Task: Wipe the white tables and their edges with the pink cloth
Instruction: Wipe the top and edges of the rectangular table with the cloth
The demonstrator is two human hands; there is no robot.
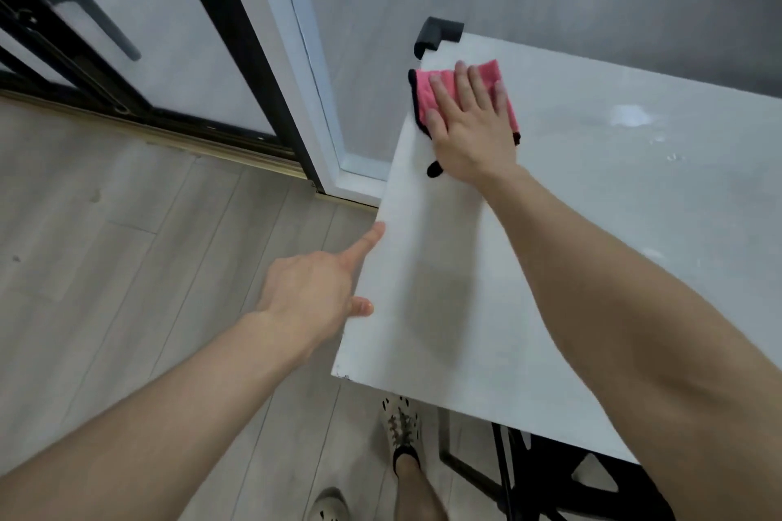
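A white table (592,224) fills the right side of the head view. A pink cloth with black trim (431,87) lies near the table's far left corner, partly draped over the left edge. My right hand (469,123) presses flat on the cloth with its fingers spread. My left hand (317,288) is at the table's left edge, index finger stretched along the edge and thumb tip on the rim; its other fingers are hidden under the tabletop.
A black corner guard (438,34) caps the table's far left corner. A glass door with a black frame (237,55) stands to the left, above pale wood flooring (127,245). My feet in light shoes (402,423) and the table's black legs (508,474) show below.
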